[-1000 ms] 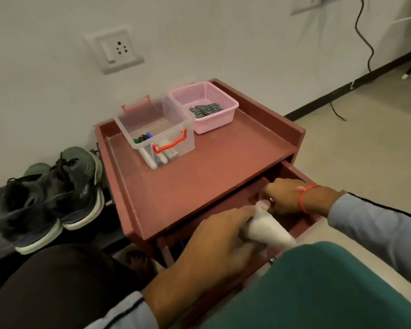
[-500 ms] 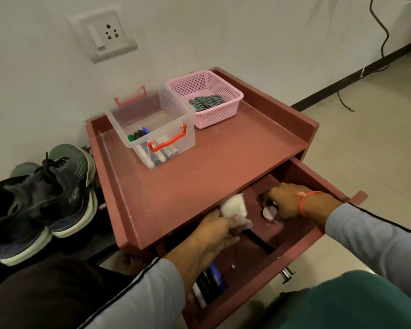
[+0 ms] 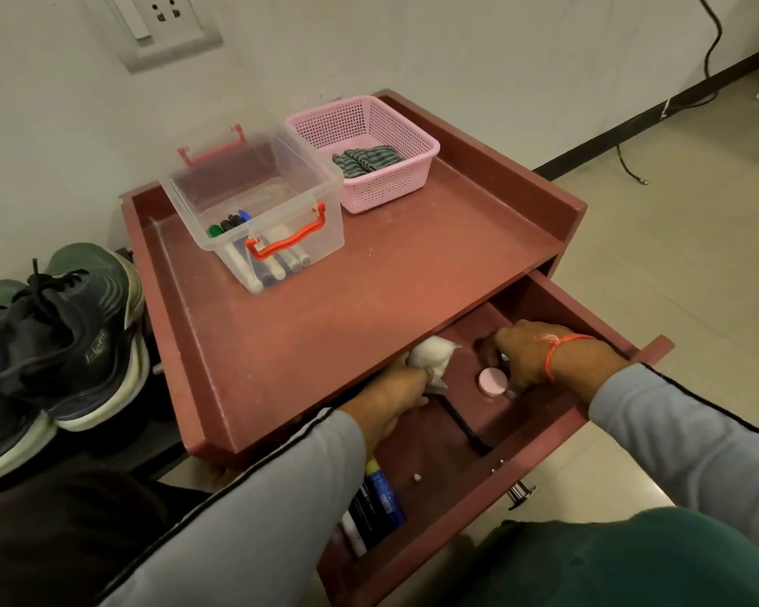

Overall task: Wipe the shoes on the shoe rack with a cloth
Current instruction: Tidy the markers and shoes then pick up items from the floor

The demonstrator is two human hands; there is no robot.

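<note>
My left hand (image 3: 393, 398) grips a bunched white cloth (image 3: 432, 356) just inside the open red drawer (image 3: 540, 457), at the front edge of the cabinet top. My right hand (image 3: 520, 357) reaches into the drawer with curled fingers beside a small round pink lid (image 3: 492, 380); what the fingers hold is hidden. Dark sneakers (image 3: 58, 335) with pale soles sit on the low black shoe rack (image 3: 158, 449) at the left.
On the red cabinet top (image 3: 369, 291) stand a clear plastic box (image 3: 259, 212) of markers and a pink basket (image 3: 369, 146) holding a striped cloth. Markers (image 3: 373, 506) lie in the drawer's near left. Wall behind, a cable (image 3: 715, 37) at the right, tiled floor (image 3: 675, 212).
The drawer has slid further out. My left hand with the white cloth moved from in front of the drawer up to the cabinet's front edge; my right hand stays in the drawer.
</note>
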